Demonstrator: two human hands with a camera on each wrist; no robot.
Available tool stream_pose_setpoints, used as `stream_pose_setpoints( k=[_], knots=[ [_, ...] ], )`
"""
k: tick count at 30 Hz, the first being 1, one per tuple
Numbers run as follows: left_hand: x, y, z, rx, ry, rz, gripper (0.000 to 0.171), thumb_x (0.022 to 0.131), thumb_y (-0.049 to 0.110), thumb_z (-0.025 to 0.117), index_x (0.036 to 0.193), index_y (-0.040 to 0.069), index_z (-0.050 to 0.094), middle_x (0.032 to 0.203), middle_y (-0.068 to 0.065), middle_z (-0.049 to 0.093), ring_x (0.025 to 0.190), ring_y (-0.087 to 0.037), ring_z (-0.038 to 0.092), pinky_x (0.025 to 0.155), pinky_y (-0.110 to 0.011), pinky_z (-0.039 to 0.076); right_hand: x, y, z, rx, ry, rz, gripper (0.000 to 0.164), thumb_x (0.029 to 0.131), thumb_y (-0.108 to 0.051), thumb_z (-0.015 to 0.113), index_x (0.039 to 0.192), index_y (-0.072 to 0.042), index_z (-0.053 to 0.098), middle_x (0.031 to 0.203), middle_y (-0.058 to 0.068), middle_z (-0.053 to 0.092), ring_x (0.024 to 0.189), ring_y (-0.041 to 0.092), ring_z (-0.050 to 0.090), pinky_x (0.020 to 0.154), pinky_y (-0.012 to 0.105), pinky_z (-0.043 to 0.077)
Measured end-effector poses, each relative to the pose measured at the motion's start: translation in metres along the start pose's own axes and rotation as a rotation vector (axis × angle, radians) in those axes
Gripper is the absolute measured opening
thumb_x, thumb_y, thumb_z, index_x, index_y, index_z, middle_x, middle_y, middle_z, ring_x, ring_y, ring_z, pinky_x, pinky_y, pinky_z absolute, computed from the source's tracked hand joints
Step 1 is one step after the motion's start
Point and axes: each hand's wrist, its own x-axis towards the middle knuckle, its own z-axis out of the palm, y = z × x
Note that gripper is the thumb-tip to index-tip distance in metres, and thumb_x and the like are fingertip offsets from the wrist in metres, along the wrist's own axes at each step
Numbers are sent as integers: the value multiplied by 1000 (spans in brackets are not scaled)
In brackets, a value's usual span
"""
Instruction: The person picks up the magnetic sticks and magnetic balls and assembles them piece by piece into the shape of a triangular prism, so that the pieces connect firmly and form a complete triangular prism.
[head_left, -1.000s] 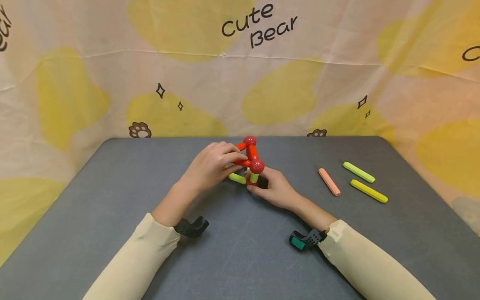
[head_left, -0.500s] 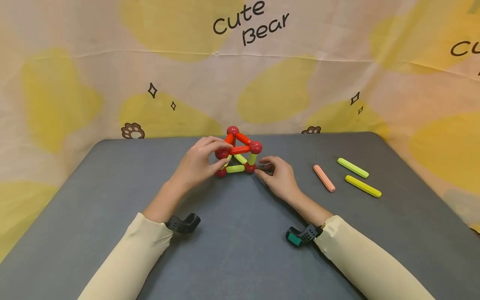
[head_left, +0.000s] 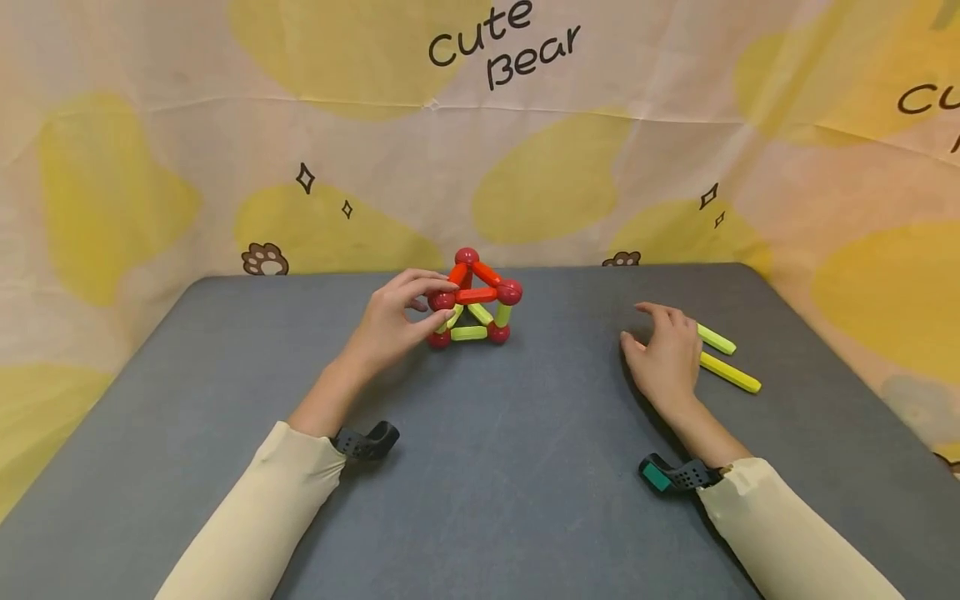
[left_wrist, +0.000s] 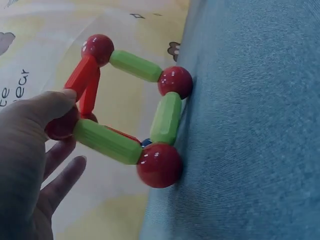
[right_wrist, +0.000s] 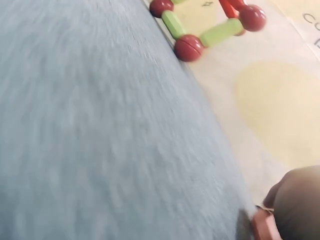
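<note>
My left hand (head_left: 381, 329) holds a prism-shaped frame of building sticks and balls (head_left: 477, 295) by an upper red ball (left_wrist: 62, 126). The left wrist view shows the thumb on this ball and other fingers behind it. Red sticks form the frame's top triangle, with lime green sticks (left_wrist: 109, 141) below and on the uprights. Its lower balls meet the table. My right hand (head_left: 666, 358) is over the pink stick, thumb and fingers apart. In the right wrist view the pink stick (right_wrist: 266, 226) lies by the thumb; the hand hides it in the head view.
A lime green stick (head_left: 717, 339) and a yellow stick (head_left: 731, 372) lie on the grey table (head_left: 510, 467) just right of my right hand. A printed cloth (head_left: 551, 183) hangs behind the table's far edge.
The frame has turned and shifted left, showing its triangular top. My right hand has left the frame's lower ball and moved right to the pink stick. My left hand remains at the frame.
</note>
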Motion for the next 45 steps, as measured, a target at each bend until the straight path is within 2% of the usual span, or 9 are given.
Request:
stream_pose_setpoints(
  k=[5, 9, 14, 20, 27, 32, 37, 39, 45],
  knots=[
    [-6, -7, 8, -85, 89, -38, 38, 88, 7, 77, 125, 8, 71, 128, -9, 68, 103, -23, 68, 87, -42, 61, -6, 5, -11, -124, -98, 93, 53, 95, -29, 67, 139, -3, 55, 131, 28, 57, 116, 49, 51, 95, 62, 39],
    [-14, -14, 21, -138, 196, -37, 40, 93, 8, 73, 132, 8, 66, 134, -11, 66, 106, -24, 70, 92, -41, 60, -12, 6, -18, -192, -192, 84, 60, 93, -37, 66, 139, 0, 54, 124, 28, 58, 112, 49, 54, 88, 63, 44],
    [-19, -18, 35, -177, 271, -29, 42, 99, 12, 65, 141, 10, 60, 141, -10, 62, 118, -25, 68, 98, -39, 56, -18, 8, -28, -106, -278, -38, 42, 86, -15, 62, 125, 0, 63, 113, 24, 61, 98, 39, 56, 79, 52, 45],
    [-21, -18, 41, -212, 249, -60, 44, 100, 11, 63, 143, 10, 56, 139, -13, 63, 110, -29, 71, 93, -41, 59, -19, 7, -32, 18, -281, -219, 25, 86, -1, 71, 110, -3, 72, 103, 18, 70, 86, 29, 65, 74, 37, 49],
    [-20, -20, 40, -176, 237, -69, 43, 101, 11, 62, 143, 12, 55, 134, -15, 63, 107, -31, 72, 87, -42, 61, -23, -18, -4, 228, -195, -283, 20, 89, -12, 77, 109, -12, 77, 101, 4, 76, 85, 18, 73, 72, 13, 54],
    [-22, -22, 37, -195, 259, -93, 43, 101, 12, 60, 144, 11, 55, 138, -13, 62, 104, -31, 73, 87, -42, 61, -26, -62, 27, 481, -140, -354, 25, 91, -10, 76, 114, -17, 77, 108, 0, 76, 98, 12, 70, 80, 17, 57],
    [-23, -24, 35, -181, 273, -75, 42, 101, 13, 61, 143, 9, 56, 137, -14, 63, 101, -32, 74, 86, -43, 61, -25, -107, 64, 621, -94, -541, 28, 85, -1, 78, 113, -8, 77, 107, 7, 77, 84, 14, 69, 70, 17, 55],
    [-23, -24, 36, -173, 279, -58, 43, 101, 12, 62, 143, 9, 56, 137, -14, 63, 101, -32, 74, 84, -44, 62, -22, -120, 75, 656, -74, -587, 31, 82, 1, 80, 113, -4, 77, 108, 10, 78, 83, 16, 72, 72, 17, 56],
    [-21, -23, 38, -175, 282, -16, 42, 101, 15, 62, 142, 9, 57, 134, -14, 64, 94, -32, 74, 82, -45, 62, -17, -138, 94, 738, -34, -579, 34, 80, 4, 81, 114, 0, 76, 108, 15, 78, 95, 25, 77, 78, 26, 61]
  ],
)
